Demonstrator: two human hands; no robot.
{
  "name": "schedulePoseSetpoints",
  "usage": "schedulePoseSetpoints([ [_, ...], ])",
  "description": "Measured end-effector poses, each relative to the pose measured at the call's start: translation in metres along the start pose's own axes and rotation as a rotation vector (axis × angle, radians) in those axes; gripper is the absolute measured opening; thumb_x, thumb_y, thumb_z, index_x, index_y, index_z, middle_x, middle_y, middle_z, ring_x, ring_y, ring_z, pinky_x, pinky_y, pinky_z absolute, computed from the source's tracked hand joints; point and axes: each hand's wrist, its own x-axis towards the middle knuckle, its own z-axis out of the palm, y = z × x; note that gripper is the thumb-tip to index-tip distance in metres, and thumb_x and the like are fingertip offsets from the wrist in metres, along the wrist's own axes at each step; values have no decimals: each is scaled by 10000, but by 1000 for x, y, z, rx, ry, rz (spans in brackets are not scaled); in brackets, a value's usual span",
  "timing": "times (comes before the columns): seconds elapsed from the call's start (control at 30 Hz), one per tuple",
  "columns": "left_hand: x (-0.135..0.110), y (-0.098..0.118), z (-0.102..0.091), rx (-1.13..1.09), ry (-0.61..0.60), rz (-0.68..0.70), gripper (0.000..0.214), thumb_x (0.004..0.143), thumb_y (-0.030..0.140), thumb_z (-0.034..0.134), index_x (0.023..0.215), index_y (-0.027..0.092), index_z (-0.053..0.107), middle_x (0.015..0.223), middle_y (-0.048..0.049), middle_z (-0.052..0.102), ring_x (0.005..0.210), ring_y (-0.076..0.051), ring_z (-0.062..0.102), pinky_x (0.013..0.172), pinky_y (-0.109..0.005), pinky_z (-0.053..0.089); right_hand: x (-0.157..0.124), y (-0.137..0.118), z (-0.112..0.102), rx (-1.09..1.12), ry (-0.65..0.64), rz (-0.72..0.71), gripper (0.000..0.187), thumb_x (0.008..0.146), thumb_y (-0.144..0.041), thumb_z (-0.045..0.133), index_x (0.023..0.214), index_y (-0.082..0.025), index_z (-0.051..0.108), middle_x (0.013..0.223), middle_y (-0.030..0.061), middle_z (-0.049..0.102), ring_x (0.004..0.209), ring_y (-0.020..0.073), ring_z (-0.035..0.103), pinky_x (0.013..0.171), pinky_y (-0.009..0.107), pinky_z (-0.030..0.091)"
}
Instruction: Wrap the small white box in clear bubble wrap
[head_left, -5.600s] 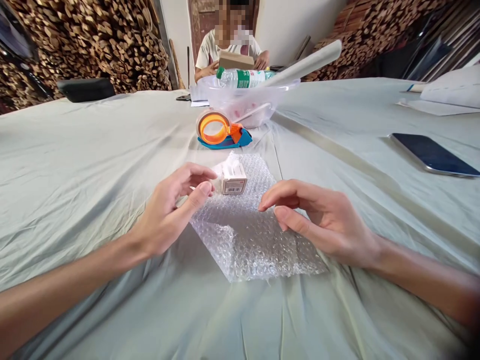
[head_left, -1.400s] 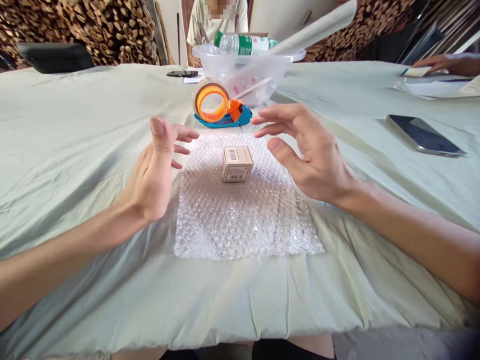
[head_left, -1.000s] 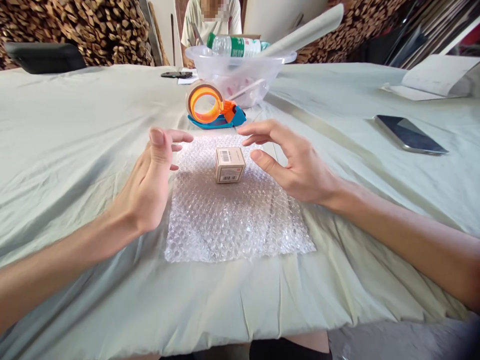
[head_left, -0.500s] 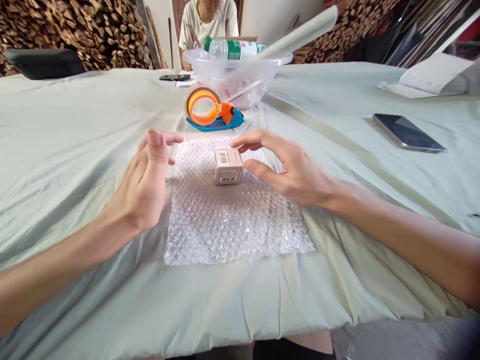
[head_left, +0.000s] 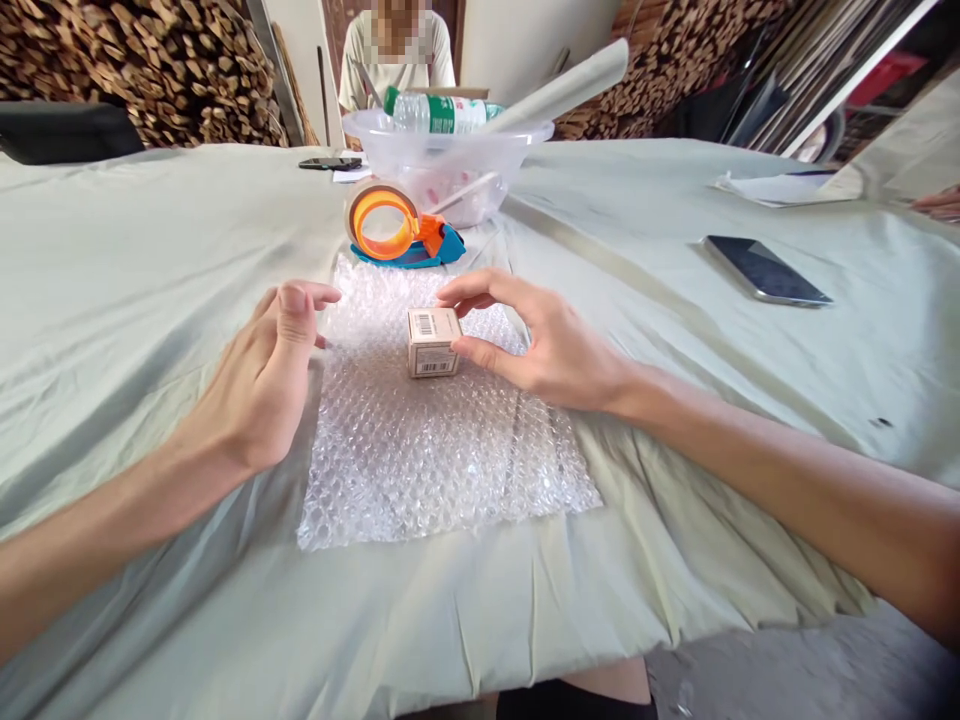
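A small cardboard box (head_left: 432, 340) with barcode labels stands on a flat sheet of bubble wrap (head_left: 442, 440) spread on the pale green tablecloth (head_left: 150, 260). My right hand (head_left: 536, 345) curls round the box's right side, thumb at its near right edge and fingers over its far corner, touching or nearly touching it. My left hand (head_left: 259, 385) hovers open at the sheet's left edge, fingers spread, holding nothing.
An orange and blue tape dispenser (head_left: 394, 228) sits just beyond the sheet. Behind it is a clear plastic bowl (head_left: 442, 165) with a water bottle and a paper roll. A phone (head_left: 765, 270) lies at the right. A person sits at the far end.
The bubble wrap, earlier folded around the box, now lies flat. Over the last second my right hand has closed in on the box's right side, and my left hand has lowered toward the sheet.
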Motion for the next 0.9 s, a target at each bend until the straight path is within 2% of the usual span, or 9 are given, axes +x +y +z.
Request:
schedulePoseSetpoints([
  [0.17, -3, 2, 2, -62, -8, -5, 904, 987, 1004, 273, 1411, 324, 691, 1485, -109, 683, 1176, -375, 691, 969, -545, 501, 1, -1, -1, 32, 13, -24, 348, 1025, -332, 795, 1357, -251, 724, 1365, 91, 792, 1236, 265, 748, 1171, 480, 615],
  [0.27, -5, 6, 3, -41, -33, 7, 909, 1002, 986, 222, 1387, 348, 742, 1500, -89, 694, 1153, -361, 678, 999, -557, 474, 1, -4, -5, 73, -9, 41, 319, 1099, -487, 715, 1346, -285, 733, 1404, 71, 784, 1283, 273, 733, 1194, 499, 591],
  [0.4, -5, 13, 2, -27, -13, -16, 960, 1010, 966, 140, 1297, 366, 832, 1309, -91, 767, 1049, -336, 632, 1008, -556, 419, 3, -2, -11, 105, 158, 60, 352, 1179, -595, 529, 1252, -346, 766, 1395, 12, 781, 1296, 254, 709, 1207, 465, 546],
  [0.47, -4, 14, 1, -52, -19, -31, 996, 1004, 969, 125, 1260, 349, 862, 1214, -103, 777, 1018, -329, 612, 1002, -552, 404, 5, 2, -14, 39, 253, 56, 355, 1180, -579, 514, 1204, -329, 764, 1300, 28, 793, 1209, 258, 720, 1143, 461, 556],
  [0.53, -2, 14, 0, -85, -31, -42, 1036, 1002, 967, 104, 1214, 319, 883, 1142, -115, 767, 1001, -326, 598, 984, -545, 401, 6, 7, -16, -103, 271, 107, 333, 1169, -528, 507, 1230, -302, 743, 1164, 60, 782, 1053, 273, 724, 1021, 479, 577],
  [0.63, 0, 11, 0, -105, -48, -72, 1054, 1004, 957, 81, 1139, 319, 909, 960, -122, 709, 978, -333, 590, 955, -535, 389, 3, 12, -21, -425, 138, 296, 351, 1125, -438, 518, 1366, -262, 702, 966, 69, 734, 803, 273, 662, 863, 493, 575],
  [0.73, -1, 13, 2, -121, -50, -74, 1027, 1010, 956, 101, 1061, 340, 922, 836, -116, 659, 928, -327, 584, 902, -512, 370, -5, 13, -24, -662, -39, 413, 435, 1068, -488, 606, 1398, -224, 709, 823, 56, 702, 690, 262, 604, 800, 502, 570],
  [0.8, -3, 16, 3, -159, -48, -58, 1001, 1028, 939, 124, 1015, 330, 918, 846, -114, 700, 889, -312, 581, 849, -493, 363, -10, 15, -22, -696, -92, 424, 472, 1042, -511, 650, 1406, -218, 716, 777, 48, 685, 674, 264, 601, 797, 510, 574],
  [0.9, -5, 22, 4, -218, -60, -57, 987, 1040, 934, 154, 1021, 291, 902, 884, -113, 746, 897, -303, 619, 824, -477, 394, -15, 19, -18, -674, -84, 422, 473, 1028, -383, 626, 1465, -215, 697, 799, 62, 690, 715, 287, 634, 822, 532, 584],
])
